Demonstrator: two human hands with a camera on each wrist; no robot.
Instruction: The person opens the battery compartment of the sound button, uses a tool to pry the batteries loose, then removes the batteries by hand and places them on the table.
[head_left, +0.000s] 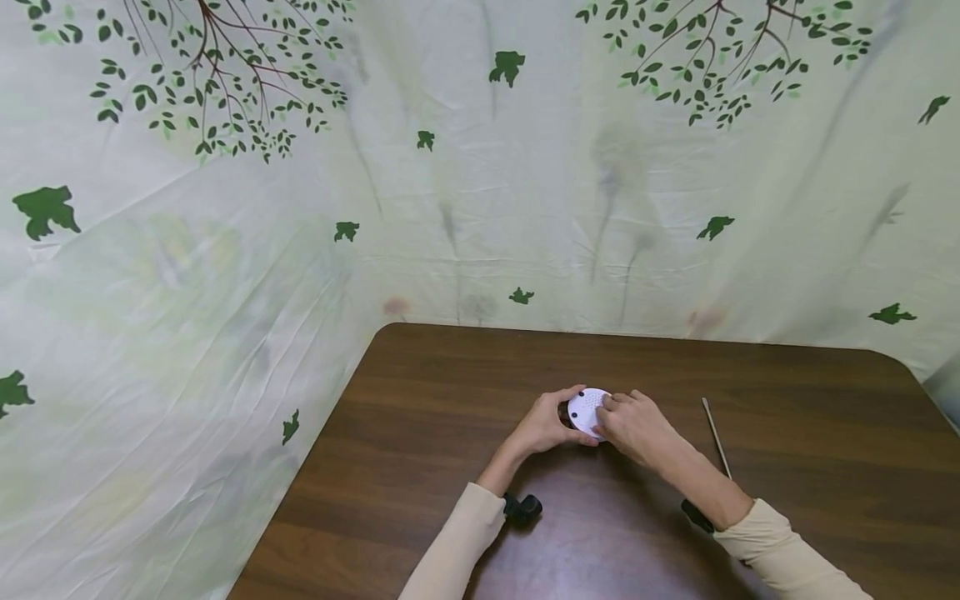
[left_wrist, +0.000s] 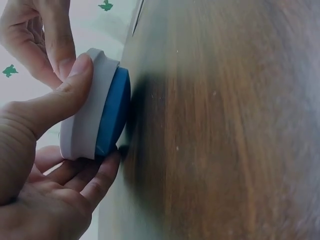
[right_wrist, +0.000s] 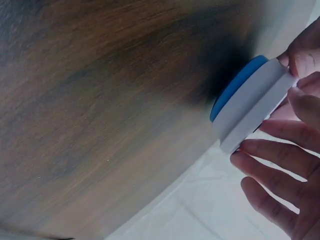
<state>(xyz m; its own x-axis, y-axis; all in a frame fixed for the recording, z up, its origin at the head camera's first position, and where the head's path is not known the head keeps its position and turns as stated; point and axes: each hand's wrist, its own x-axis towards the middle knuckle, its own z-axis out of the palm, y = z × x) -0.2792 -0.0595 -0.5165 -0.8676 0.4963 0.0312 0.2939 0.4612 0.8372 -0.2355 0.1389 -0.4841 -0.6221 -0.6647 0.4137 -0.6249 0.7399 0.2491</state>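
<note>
A round white-and-blue device (head_left: pixel 587 410) is held over the table, its white face with small holes and dark round spots turned up. My left hand (head_left: pixel 551 421) grips it by the rim, thumb on the near side and fingers on the far side. The blue domed underside (left_wrist: pixel 114 112) faces the wood in the left wrist view. My right hand (head_left: pixel 636 425) reaches over the white face, fingertips at it. In the right wrist view several of its fingers (right_wrist: pixel 280 155) are spread by the face; I cannot tell whether thumb and forefinger pinch something.
A thin metal rod (head_left: pixel 716 435) lies on the brown wooden table (head_left: pixel 450 375) to the right, its near end hidden by the right forearm. Black wrist cameras (head_left: pixel 522 510) hang at the wrists. A pale leaf-printed cloth (head_left: pixel 465 250) hangs behind and left of the table.
</note>
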